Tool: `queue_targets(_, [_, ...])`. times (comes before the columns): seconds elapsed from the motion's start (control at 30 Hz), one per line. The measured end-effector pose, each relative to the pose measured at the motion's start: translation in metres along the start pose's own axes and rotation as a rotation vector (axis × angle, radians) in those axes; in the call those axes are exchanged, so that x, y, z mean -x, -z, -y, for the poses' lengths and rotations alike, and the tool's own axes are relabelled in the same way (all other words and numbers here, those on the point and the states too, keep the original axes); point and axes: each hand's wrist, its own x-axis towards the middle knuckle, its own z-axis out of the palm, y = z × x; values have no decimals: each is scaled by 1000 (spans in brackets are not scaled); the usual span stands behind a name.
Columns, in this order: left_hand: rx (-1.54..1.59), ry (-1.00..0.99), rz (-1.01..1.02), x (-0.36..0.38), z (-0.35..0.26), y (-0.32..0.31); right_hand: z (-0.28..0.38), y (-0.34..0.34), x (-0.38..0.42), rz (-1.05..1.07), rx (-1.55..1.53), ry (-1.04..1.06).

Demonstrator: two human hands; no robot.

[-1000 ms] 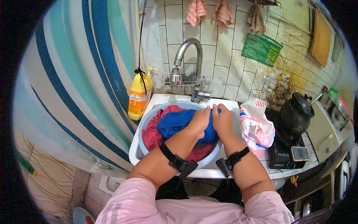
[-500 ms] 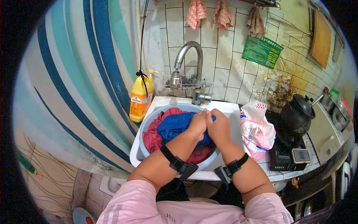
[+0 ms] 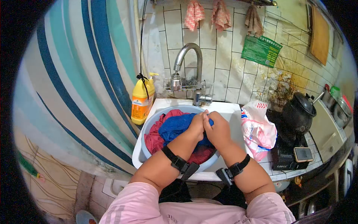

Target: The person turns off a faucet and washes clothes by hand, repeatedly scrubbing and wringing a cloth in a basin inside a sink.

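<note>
A light blue basin [image 3: 148,118] sits in the white sink [image 3: 234,108], holding a blue cloth [image 3: 174,126] and red cloth [image 3: 153,137]. My left hand [image 3: 197,126] is closed on the blue cloth over the basin's right part. Pressed against it, my right hand [image 3: 216,128] is closed too, with a bit of blue cloth showing between the hands. Both sets of fingertips are partly hidden. Behind the hands, the faucet [image 3: 199,67] arches over the basin; no water stream is visible.
A yellow pump bottle [image 3: 141,102] stands left of the sink. On the right are a pink-white plastic bag [image 3: 258,130], a black pot [image 3: 298,112] and a phone [image 3: 303,154] on a black stove [image 3: 281,158]. Small cloths [image 3: 222,16] hang above. A striped curtain [image 3: 71,86] covers the left.
Both hands remain together on the blue cloth, with the right hand's fingers shifted slightly. The whole view has moved a little.
</note>
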Motion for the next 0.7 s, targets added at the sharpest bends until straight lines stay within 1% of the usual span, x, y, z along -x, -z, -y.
queue_targets(0.03, [3, -1, -2, -6, 5, 5, -1, -1, 0, 4, 0, 2])
queue_targets(0.1, [67, -42, 101, -13, 13, 11, -5, -3, -1, -34, -49, 19])
queue_targets(0.13, [66, -43, 100, 4, -1, -3, -9, -3, -1, -33, -49, 20])
queue_targets(0.17, [-93, -2, -35, 38, -29, -31, -15, -3, -3, 24, 30, -121])
queue_targets(0.2, [-252, 39, -169, 57, -45, -48, -21, -3, -4, 80, 110, -263])
queue_targets(0.23, [-253, 40, -168, 56, -46, -50, -27, -3, -6, 78, 111, -264])
queue_targets(0.3, [-302, 49, -239, 57, -46, -54, -40, -6, -7, 54, 117, -358])
queue_targets(0.33, [-308, 51, -237, 58, -48, -55, -44, -9, -7, 47, 126, -391])
queue_targets(0.43, [-374, 81, -229, 60, -49, -56, -45, -8, -6, 88, 153, -422])
queue_targets(0.5, [-391, -79, -149, 52, -39, -49, -50, -9, -4, 87, 157, -407])
queue_targets(0.6, [-364, -47, -189, 41, -33, -40, -49, -9, -3, 115, 151, -382])
queue_targets(0.67, [-322, -63, -188, 35, -30, -33, -38, -6, -2, 141, 140, -374])
queue_targets(0.7, [-282, -77, -187, 31, -28, -28, -30, -4, -1, 142, 107, -300])
